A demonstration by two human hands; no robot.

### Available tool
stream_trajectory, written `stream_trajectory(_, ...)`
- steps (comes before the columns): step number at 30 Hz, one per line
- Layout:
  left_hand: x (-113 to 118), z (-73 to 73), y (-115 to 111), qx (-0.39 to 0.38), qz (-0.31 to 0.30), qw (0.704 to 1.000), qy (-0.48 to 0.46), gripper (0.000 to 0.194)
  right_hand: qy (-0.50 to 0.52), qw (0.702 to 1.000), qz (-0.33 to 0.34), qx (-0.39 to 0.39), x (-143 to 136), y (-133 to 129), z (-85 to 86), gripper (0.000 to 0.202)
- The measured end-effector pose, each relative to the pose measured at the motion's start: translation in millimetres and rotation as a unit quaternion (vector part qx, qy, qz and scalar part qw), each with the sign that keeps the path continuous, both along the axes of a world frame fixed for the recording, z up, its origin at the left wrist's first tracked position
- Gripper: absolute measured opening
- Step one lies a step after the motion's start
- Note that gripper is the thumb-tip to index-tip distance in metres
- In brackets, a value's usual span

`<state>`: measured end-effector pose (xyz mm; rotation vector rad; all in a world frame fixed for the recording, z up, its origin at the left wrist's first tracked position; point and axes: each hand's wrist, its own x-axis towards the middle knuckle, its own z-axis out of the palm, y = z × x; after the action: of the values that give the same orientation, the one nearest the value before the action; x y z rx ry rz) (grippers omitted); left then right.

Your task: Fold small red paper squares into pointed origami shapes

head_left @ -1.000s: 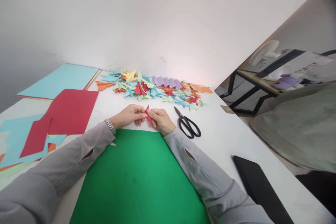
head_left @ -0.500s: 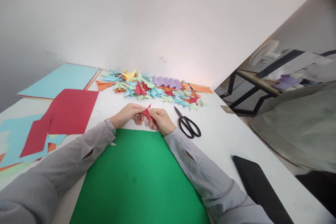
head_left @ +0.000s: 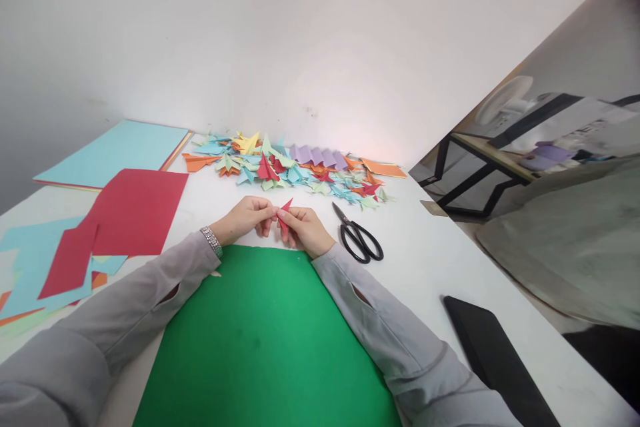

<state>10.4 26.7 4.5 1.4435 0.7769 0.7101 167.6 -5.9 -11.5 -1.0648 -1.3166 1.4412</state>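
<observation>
Both hands meet above the table just past the far edge of a green mat (head_left: 270, 327). A small piece of folded red paper (head_left: 287, 205) is pinched between them, one point sticking up and another part hanging below. My right hand (head_left: 307, 230) grips it with thumb and fingers. At its left side my left hand (head_left: 247, 219) has thumb and forefinger closed on the paper's edge, which the fingertips mostly hide. Black-handled scissors (head_left: 357, 233) lie to the right of my right hand, blades pointing away.
Along the wall lies a pile of small folded paper shapes (head_left: 295, 173) in several colours, a pleated purple strip (head_left: 319, 157) among them. Red sheets (head_left: 143, 213), cut scraps (head_left: 30, 273) and a blue-topped paper stack (head_left: 115, 153) are at left. A black flat object (head_left: 495, 353) lies at right.
The red paper has turned slightly between my fingers; its upper point now leans further right. Less red shows at my left fingertips. The arms stay almost where they were.
</observation>
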Motion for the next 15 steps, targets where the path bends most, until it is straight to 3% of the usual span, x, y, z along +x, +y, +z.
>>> stream_trajectory(8,3.4,-3.4,0.5,-0.007,0.077,0.996,-0.036,0.039,0.017,0.999,-0.021,0.022,0.2,2.0,-3.3,0.044)
stream_trajectory(15,-0.6,-7.4,5.8,-0.061,0.09,0.987,-0.117,0.037,0.037,0.998,-0.038,0.035,-1.4,0.6,-4.8,0.044)
